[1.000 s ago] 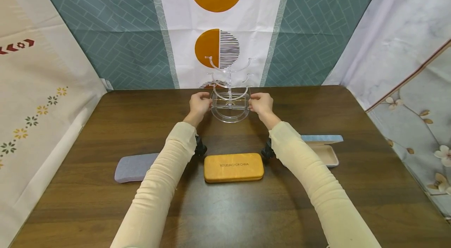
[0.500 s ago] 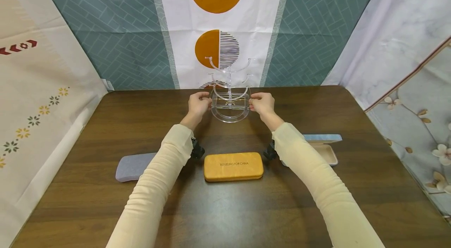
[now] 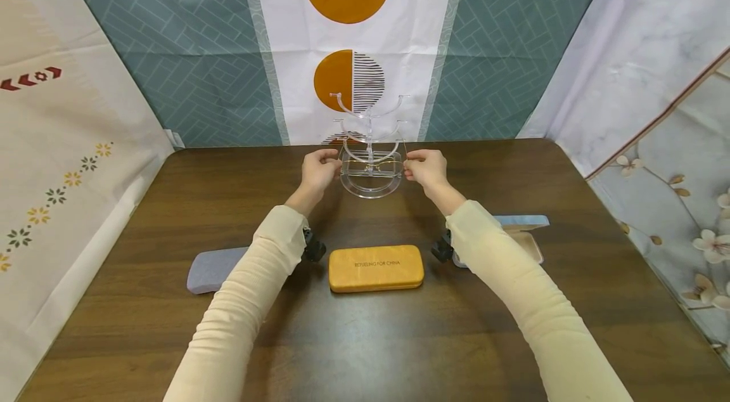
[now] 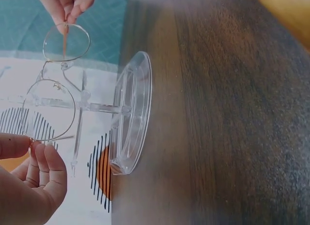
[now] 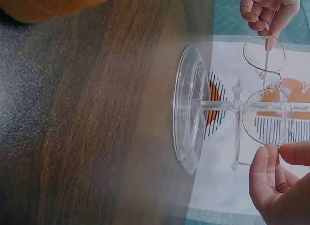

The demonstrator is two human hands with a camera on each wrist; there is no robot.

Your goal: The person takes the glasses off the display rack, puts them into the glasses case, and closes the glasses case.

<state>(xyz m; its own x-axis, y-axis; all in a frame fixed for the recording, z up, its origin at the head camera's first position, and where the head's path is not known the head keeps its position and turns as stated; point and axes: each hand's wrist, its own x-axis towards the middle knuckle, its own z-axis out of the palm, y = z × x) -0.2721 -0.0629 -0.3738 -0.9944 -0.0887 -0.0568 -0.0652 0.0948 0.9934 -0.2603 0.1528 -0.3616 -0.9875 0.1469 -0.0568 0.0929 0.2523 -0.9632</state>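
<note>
1. Currently, left hand [image 3: 320, 174] and right hand [image 3: 426, 168] each pinch an end of the thin-rimmed glasses [image 5: 279, 80], centre of the head view; if one pinch slackens, they could tilt or drop.
2. Uneven pull between hands might bend the wire frame.
3. Clear stand [image 3: 370, 151] right behind; see-through arms are easy to misjudge, so a snag could tip it.
4. Right sleeve [image 3: 527, 297] crosses the open blue case [image 3: 527, 240], lower right; dipping might knock it.
</note>
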